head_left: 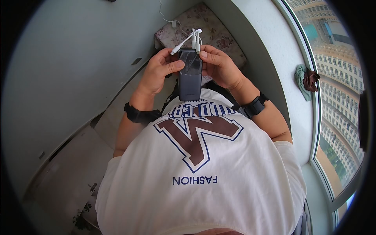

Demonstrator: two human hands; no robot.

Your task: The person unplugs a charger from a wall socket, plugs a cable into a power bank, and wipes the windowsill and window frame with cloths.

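Observation:
A dark power bank [190, 84] with a glossy upper part is held upright in front of my chest. My left hand [156, 72] is closed on its left edge, with the thumb lying on the front face. My right hand [222, 66] grips the upper right corner, its thumb against a white plug there. Short white charging cables [194, 39] stick up in a loop above the top end, and one loose plug points to the left over my left fingers. The fingers behind the power bank are mostly hidden.
Beyond my hands is a floral-covered cushion or seat [203, 23] with a thin white cord [166, 18] on it. A grey wall [78, 58] stands at left. On the right, a windowsill [270, 47] runs beside a window, with cloths [307, 82] hanging there.

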